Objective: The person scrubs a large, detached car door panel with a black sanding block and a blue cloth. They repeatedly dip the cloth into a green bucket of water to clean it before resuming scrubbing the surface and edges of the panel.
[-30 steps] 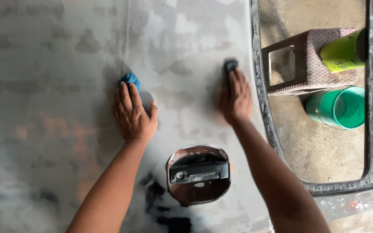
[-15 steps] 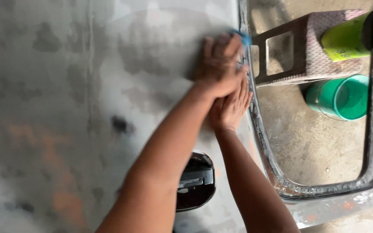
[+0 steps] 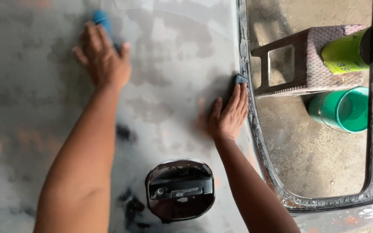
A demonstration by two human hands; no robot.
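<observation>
Sanding pads look thin, soft and light, so press them flat under your palms. Your left hand [image 3: 103,60], at eleven o'clock on the grey panel [image 3: 169,86], spreads open over a blue pad [image 3: 100,18]. Your right hand [image 3: 229,115], near centre beside the window frame [image 3: 255,142], lies flat on a dark pad [image 3: 239,79].

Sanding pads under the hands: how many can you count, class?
2: a blue pad under the left hand, upper left; a dark pad under the right hand, beside the window opening.
</observation>
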